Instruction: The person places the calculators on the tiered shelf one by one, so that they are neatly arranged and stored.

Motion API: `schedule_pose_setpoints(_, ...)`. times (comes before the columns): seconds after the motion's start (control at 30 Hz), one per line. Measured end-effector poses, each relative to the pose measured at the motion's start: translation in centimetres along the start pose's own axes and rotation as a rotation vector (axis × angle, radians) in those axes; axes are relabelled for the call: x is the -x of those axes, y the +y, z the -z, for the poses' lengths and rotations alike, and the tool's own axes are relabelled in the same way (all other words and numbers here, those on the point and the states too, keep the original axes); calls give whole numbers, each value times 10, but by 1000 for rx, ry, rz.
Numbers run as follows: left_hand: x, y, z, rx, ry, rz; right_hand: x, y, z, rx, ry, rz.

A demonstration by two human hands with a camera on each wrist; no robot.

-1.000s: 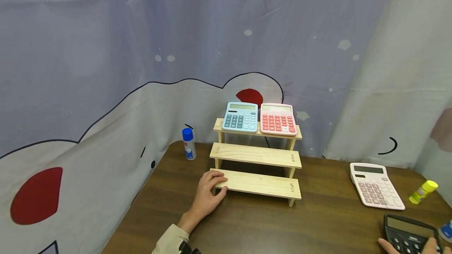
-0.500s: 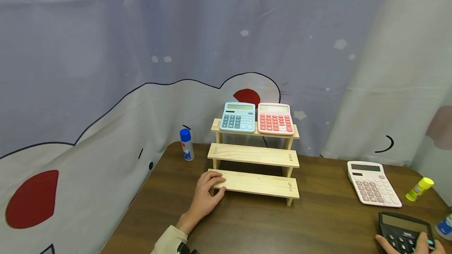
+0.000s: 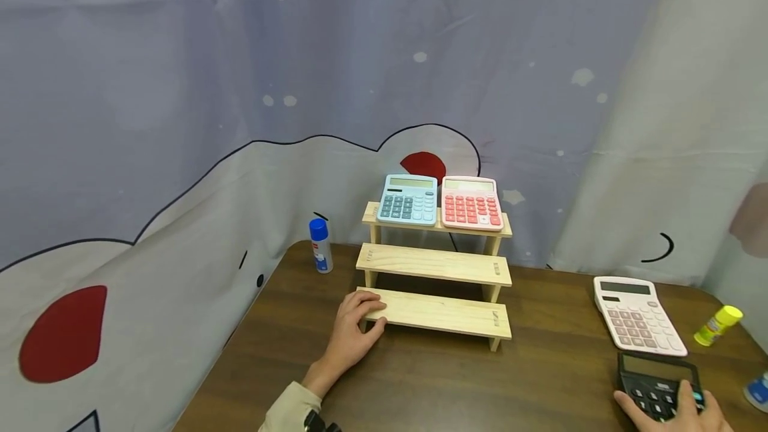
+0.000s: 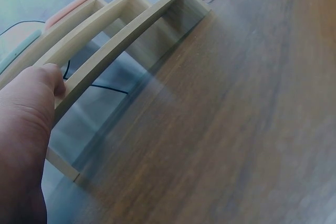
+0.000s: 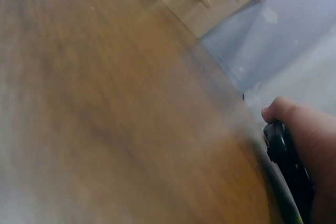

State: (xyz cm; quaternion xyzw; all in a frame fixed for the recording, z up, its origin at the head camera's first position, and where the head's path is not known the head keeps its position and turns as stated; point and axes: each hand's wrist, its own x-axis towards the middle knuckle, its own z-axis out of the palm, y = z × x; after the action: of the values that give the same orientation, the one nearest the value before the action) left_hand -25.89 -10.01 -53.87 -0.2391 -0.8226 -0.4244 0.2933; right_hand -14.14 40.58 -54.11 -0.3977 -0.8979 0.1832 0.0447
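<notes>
Table [image 3: 480, 385] — blk calc [image 3: 653, 387] shifted left.

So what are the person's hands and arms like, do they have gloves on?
No gloves: the left hand and the right hand are both bare. The left arm has a cream sleeve, with a small black object at the cuff; I can't tell what. No sleeve shows on the right.

Brown table [image 3: 480, 385] — tiered stand [image 3: 435, 263], blue-capped tube [image 3: 321, 248], white calculator [image 3: 639, 316], yellow glue stick [image 3: 718, 325] on top; black calculator [image 3: 659, 384] — contact unclear.
</notes>
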Motion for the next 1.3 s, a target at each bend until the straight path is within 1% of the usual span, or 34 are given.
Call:
schedule_pose_setpoints(0.1, 0, 0, -1, 2, -4, 1, 5, -7, 4, 17, 28, 51)
schedule_pose_setpoints(0.17, 0, 0, -1, 1, -5, -2, 6, -12, 7, 41, 24, 82)
schedule_pose_setpoints(0.23, -1, 0, -1, 3, -7, -2, 7, -18, 11, 64, 9, 108)
schedule_pose_setpoints(0.33, -1, 1, -2, 8, -10, 2, 6, -30, 18, 75, -47, 135)
schedule_pose_setpoints(0.4, 0, 1, -2, 18, -7, 7, 9, -40, 26, 70, -69, 172)
schedule_pose_setpoints(0.47, 1, 2, -1, 24, 0, 7, 11, -49, 30, 62, -73, 224)
schedule_pose_setpoints(0.6, 4, 3, 0, 19, 18, -3, 17, -67, 36, 31, -29, 357)
schedule_pose_setpoints(0.77, 6, 3, 0, 8, 5, 17, 29, -86, 37, -40, 84, 552)
schedule_pose_setpoints(0.87, 6, 3, 0, 12, -2, 27, 37, -98, 37, -80, 134, 646)
schedule_pose_setpoints(0.97, 4, 3, 0, 14, 0, 20, 44, -114, 39, -112, 162, 704)
schedule_pose_setpoints(1.07, 2, 2, 0, 13, 8, 3, 51, -131, 42, -141, 170, 756)
schedule_pose_setpoints(1.2, 0, 2, 0, 7, 15, -14, 61, -153, 45, -156, 151, 807)
schedule_pose_setpoints(1.3, 0, 1, 0, 9, 8, -7, 68, -168, 46, -164, 130, 837)
